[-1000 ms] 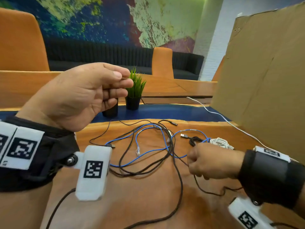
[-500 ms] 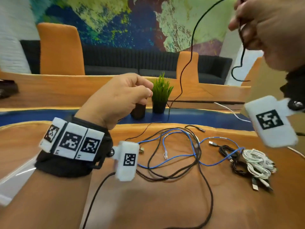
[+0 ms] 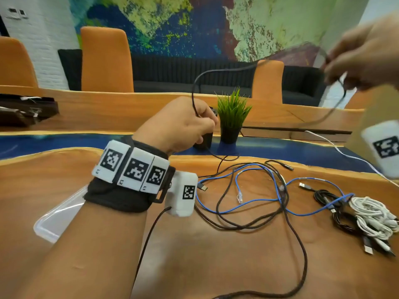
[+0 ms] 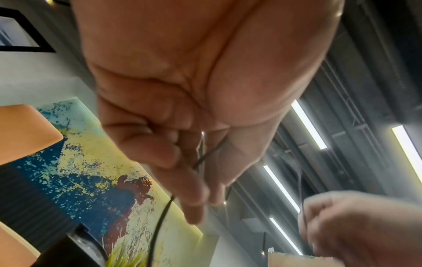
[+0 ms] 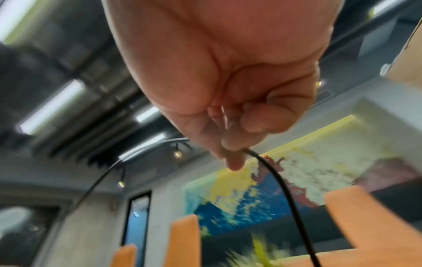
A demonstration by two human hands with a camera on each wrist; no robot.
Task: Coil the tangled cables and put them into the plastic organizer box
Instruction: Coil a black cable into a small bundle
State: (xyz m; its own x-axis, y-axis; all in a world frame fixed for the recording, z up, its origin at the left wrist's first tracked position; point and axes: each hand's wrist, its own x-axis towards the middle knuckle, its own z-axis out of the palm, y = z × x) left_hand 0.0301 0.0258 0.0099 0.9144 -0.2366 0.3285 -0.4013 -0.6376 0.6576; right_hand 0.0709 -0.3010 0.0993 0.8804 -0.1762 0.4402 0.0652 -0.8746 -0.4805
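Black thin cable (image 3: 224,71) arcs in the air btwn both hands. Left hand (image 3: 183,124), raised over the far-middle of the wooden table (image 3: 216,266), pinches it w/ curled fingers (image 4: 160,155); from there the cable drops to the tabletop. Right hand (image 3: 364,55), blurred, high at far right, grips the same cable w/ fingers (image 5: 230,150) closed round it, and a loop hangs below.

Rest of the tangle lies on the table, mid to right: blue cable (image 3: 248,203) woven thru dark cables (image 3: 287,221), its clear plug (image 3: 239,197) inside the loops. White cable bundle (image 3: 373,216) and a black bundle (image 3: 336,210) sit touching at right. Clear plastic organizer box (image 3: 56,219) sits at left, mostly hidden behind the left forearm; contents can't tell. Green potted plant (image 3: 232,115) stands at the far side, just beside the left hand.
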